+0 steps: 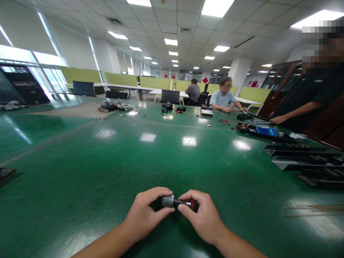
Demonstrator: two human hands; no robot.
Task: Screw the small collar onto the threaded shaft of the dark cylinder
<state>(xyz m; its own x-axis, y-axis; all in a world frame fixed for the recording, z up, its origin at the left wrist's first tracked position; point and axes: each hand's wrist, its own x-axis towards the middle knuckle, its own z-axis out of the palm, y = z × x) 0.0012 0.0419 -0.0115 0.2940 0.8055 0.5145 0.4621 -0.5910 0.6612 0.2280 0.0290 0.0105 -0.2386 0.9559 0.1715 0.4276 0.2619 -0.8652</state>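
Low in the middle of the view, my left hand (145, 211) has its thumb and fingers closed round a grey metal cylinder (168, 201). A thin, dark shaft with ridges or a spring (176, 202) runs from the cylinder towards the right. My right hand (202, 215) pinches the other end of this shaft, where a shiny metal section (188, 203) and a dark red part show between the fingers. The pieces lie in one line, just above the green tabletop (150, 165). Whether the cylinder and shaft are joined is too small to tell.
Black metal rails (301, 162) and thin rods (314, 207) lie at the right. Farther back are an open tray with a blue item (266, 131), cables and a white box (206, 113). A seated person (223, 98) and a standing person (303, 96) are across the table.
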